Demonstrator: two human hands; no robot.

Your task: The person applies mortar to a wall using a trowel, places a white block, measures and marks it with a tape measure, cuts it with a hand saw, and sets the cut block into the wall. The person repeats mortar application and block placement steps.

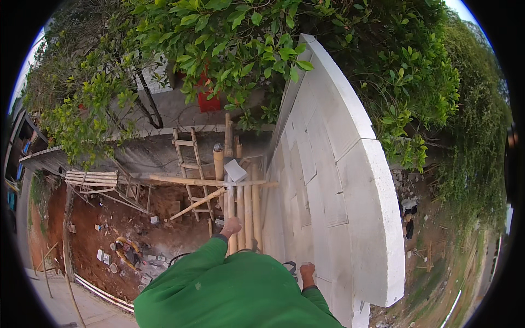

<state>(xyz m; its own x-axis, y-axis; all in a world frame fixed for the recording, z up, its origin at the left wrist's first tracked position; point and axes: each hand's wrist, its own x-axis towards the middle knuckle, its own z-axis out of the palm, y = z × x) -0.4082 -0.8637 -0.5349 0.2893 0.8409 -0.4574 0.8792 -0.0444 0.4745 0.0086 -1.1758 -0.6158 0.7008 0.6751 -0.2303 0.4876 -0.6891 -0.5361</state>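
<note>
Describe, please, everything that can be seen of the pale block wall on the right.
The pale block wall is grey-white, its large concrete-like blocks separated by thin joints, some showing dark gaps. The whiter top looks curved in this view. It stands upright, right of the bamboo poles, with leaves about its far end. The right hand is beside it; contact is unclear.

The block wall [322, 186] is pale grey and off-white, patterned with darker joint lines in staggered rectangles, while its top edge [340, 82] is a brighter, speckled white. Left of the wall, the bamboo poles [248, 210] are yellowish tan, the loose block [235, 171] is whitish, and the soil [90, 218] is reddish brown, with a bright red panel [209, 101] farther back. Just left of the wall's near end, the garment [235, 290] is plain green; beyond its far end, the foliage [394, 71] mixes lighter and darker greens.
</note>
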